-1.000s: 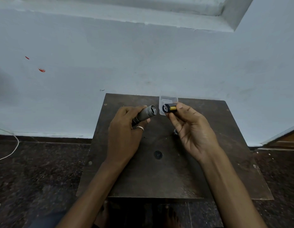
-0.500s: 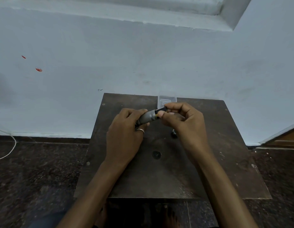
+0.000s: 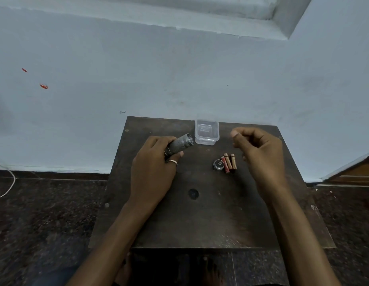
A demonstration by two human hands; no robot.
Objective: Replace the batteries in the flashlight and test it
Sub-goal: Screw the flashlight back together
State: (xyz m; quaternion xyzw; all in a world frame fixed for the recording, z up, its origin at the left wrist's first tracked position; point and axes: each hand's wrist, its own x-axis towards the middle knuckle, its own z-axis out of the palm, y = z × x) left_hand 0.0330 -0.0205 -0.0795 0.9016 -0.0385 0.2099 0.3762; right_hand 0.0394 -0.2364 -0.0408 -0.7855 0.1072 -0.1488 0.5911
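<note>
My left hand point(image 3: 152, 172) grips a grey knurled flashlight point(image 3: 180, 144), its open threaded end pointing up and right. My right hand point(image 3: 260, 153) hovers to the right of it with the fingers loosely curled and nothing visible in them. On the dark wooden board point(image 3: 200, 219) between the hands lie three red and gold batteries point(image 3: 229, 163) side by side. Beside them on the left rests the flashlight's round black end cap point(image 3: 218, 164).
A small clear plastic container point(image 3: 206, 132) stands at the far edge of the board, close to the pale blue wall. Dark speckled floor surrounds the board. A white cable point(image 3: 8, 182) runs along the floor at the far left.
My right hand pushed the black battery holder into the flashlight's open end, then let go and drew back to the right, uncovering the batteries and end cap on the board.
</note>
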